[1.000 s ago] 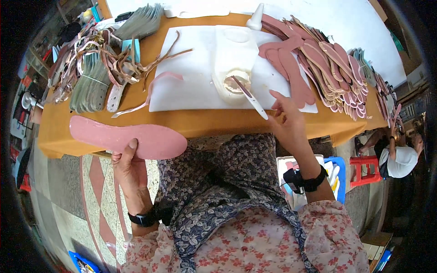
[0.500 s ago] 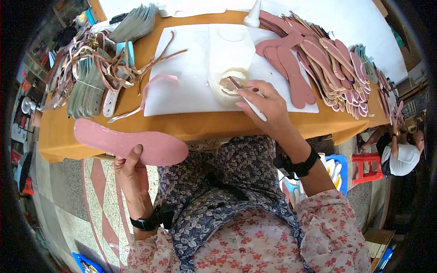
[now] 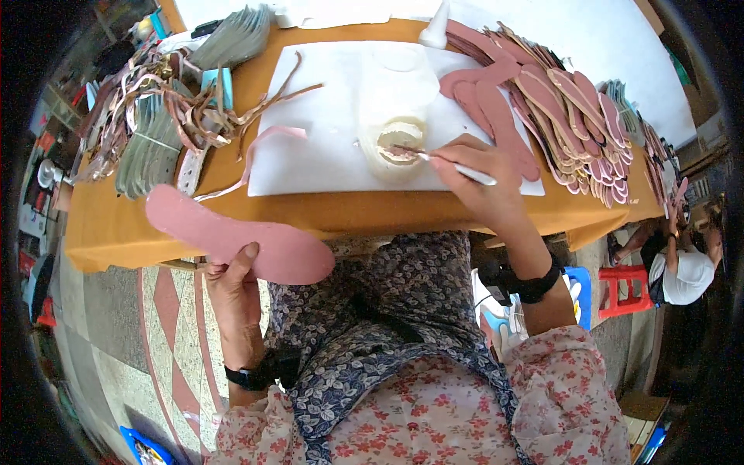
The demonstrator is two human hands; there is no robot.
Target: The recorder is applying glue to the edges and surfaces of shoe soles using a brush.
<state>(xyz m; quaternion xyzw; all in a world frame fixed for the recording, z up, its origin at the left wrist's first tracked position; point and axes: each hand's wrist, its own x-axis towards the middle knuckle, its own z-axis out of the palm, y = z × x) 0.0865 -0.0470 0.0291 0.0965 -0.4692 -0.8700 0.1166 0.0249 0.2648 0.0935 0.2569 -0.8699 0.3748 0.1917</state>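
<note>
Between thumb and fingers, my left hand [image 3: 235, 291] grips a pink insole [image 3: 240, 239], held in front of the table's near edge. My right hand [image 3: 482, 178] is closed on a white-handled brush [image 3: 470, 173]. The brush's dark end dips into the round opening of a cut-open, whitish plastic jug [image 3: 395, 93]. Pale residue coats the opening's rim, and the bristles cannot be made out. Under the jug lies a white board [image 3: 318, 167]. Close to my right hand, several loose pink insoles [image 3: 496, 116] overlap on the board's right side.
A large pile of pink and tan insoles [image 3: 570, 108] covers the table's right. At left lie a tangle of straps [image 3: 194, 116] and bundled grey-green soles [image 3: 143, 159]. A white cone-shaped bottle [image 3: 436, 27] stands behind. A person sits near a red stool [image 3: 625, 291] at far right.
My right hand has shifted slightly right, and the brush now lies flatter in the jug's opening. The insole in my left hand has moved a little right and tilted more.
</note>
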